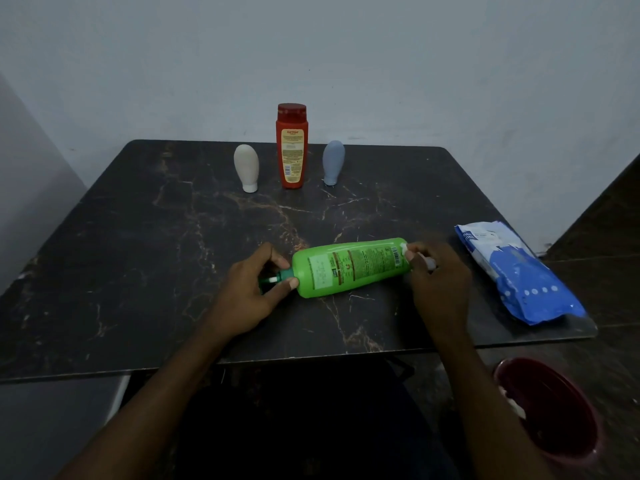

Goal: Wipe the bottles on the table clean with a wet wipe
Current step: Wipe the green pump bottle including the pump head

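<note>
Four bottles were on the table [138,254]. One green bottle [349,268] lay on its side near the front edge, pump end to the left and base to the right. Three stood in a row at the far edge: a cream squeeze bottle [246,168] resting on its cap, a taller red bottle [292,150] upright in the middle, and a grey-blue squeeze bottle [333,162], also cap down. These three stood apart from one another and well apart from the green one.

There were two hands. The left hand [258,285] pinched the green bottle at its neck, thumb and fingers curled around the dark green pump [273,279]. The right hand [438,275] had its fingers curled round one white wet wipe [403,249], pressed against the base end of the green bottle.

One blue and white pack of wipes [516,271] lay flat along the right edge of the table, just beside the right hand, its near corner hanging slightly over the rim. One dark red bin [554,410] sat on the floor below the front right corner, with something white inside.

A bare stretch of dark marbled surface lay between the green bottle and the far row, and the left half of the table held nothing. A pale wall [311,46] rose directly behind the far edge.
</note>
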`<action>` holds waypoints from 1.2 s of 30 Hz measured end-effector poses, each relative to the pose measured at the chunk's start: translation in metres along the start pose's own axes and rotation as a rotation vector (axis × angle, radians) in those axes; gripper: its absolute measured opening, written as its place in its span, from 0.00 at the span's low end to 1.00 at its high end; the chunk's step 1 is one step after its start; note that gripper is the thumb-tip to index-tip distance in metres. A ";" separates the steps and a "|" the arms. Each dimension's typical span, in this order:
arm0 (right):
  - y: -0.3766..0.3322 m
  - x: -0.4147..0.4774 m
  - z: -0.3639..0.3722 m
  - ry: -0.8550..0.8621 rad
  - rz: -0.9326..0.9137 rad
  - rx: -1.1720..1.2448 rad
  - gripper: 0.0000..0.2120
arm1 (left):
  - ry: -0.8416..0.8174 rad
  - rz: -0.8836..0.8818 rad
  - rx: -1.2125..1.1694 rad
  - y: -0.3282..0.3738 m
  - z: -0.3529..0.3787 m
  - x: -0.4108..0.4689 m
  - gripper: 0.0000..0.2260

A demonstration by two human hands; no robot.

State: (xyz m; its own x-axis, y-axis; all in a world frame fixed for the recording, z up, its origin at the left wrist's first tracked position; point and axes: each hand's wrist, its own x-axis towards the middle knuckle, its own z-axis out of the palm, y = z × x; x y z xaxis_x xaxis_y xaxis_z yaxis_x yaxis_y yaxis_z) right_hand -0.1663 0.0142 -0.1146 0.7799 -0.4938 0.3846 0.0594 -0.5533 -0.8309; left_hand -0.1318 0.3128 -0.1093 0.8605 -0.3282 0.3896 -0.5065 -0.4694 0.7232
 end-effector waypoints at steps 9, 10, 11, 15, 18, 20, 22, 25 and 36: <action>-0.001 0.000 -0.006 0.021 -0.034 -0.049 0.06 | -0.048 -0.132 0.003 0.000 0.000 0.002 0.18; -0.004 0.001 -0.005 0.029 -0.048 -0.071 0.05 | -0.054 -0.127 0.006 -0.001 0.000 0.002 0.17; -0.005 0.002 -0.005 0.036 -0.060 -0.107 0.05 | -0.062 -0.116 0.010 -0.001 0.000 0.001 0.17; -0.009 0.005 0.006 0.050 -0.063 -0.240 0.05 | -0.064 -0.060 0.023 -0.002 0.001 -0.001 0.15; -0.024 -0.008 0.021 0.007 -0.119 -0.226 0.06 | -0.044 -0.039 0.035 -0.002 0.001 -0.002 0.16; -0.037 -0.023 0.031 -0.080 -0.209 -0.221 0.06 | -0.032 -0.029 0.044 -0.003 0.001 -0.002 0.16; -0.041 -0.032 0.033 -0.149 -0.292 -0.225 0.07 | -0.017 -0.015 0.055 -0.004 0.000 -0.002 0.15; -0.024 -0.016 0.021 -0.067 -0.214 -0.232 0.07 | 0.002 0.000 0.054 -0.003 0.001 -0.003 0.14; -0.061 -0.040 0.039 -0.241 -0.340 -0.194 0.08 | 0.036 0.059 0.081 0.002 0.003 -0.006 0.14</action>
State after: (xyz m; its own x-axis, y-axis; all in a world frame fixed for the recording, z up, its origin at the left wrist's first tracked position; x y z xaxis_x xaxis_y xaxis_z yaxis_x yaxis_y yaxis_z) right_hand -0.1768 0.0943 -0.0951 0.8604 -0.1052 0.4986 0.2371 -0.7835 -0.5744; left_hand -0.1383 0.3116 -0.1119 0.8300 -0.3284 0.4509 -0.5575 -0.5159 0.6505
